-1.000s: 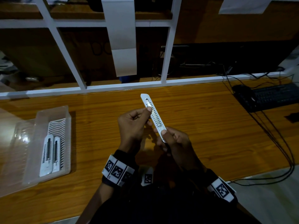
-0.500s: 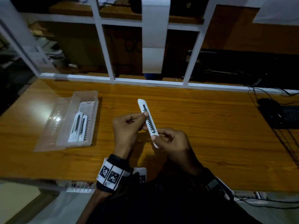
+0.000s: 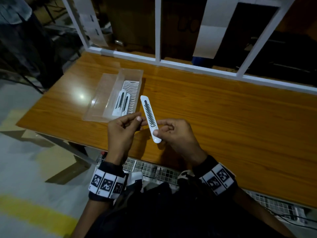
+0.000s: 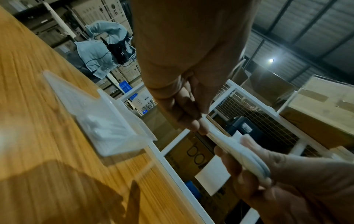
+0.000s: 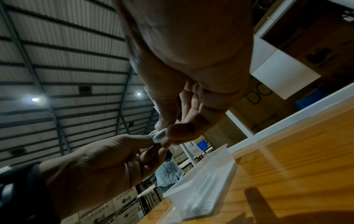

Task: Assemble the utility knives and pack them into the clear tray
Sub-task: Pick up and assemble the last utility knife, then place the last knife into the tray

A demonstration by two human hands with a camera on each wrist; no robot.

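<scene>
A white utility knife (image 3: 150, 119) with a toothed black slot is held above the wooden table (image 3: 223, 117), tip pointing away. My right hand (image 3: 157, 127) pinches its near end, thumb on top. My left hand (image 3: 141, 117) pinches the knife's left edge near the middle with thumb and fingertips. In the left wrist view the knife (image 4: 239, 153) runs between both hands. The clear tray (image 3: 120, 93) lies just left of the hands and holds two white knives (image 3: 121, 103) side by side on a wavy insert. The right wrist view shows the tray (image 5: 203, 181) past the pinched knife (image 5: 159, 136).
A clear lid (image 3: 99, 98) lies against the tray's left side. A white frame partition (image 3: 188, 66) lines the table's far edge. A wire mesh basket (image 3: 154, 170) hangs below the near edge. A person in a pale blue shirt (image 4: 101, 51) stands far off.
The head view has swung left and down, so the tray now sits close to the hands and the keyboard is out of sight. My left fingers have slid down the knife toward its middle.
</scene>
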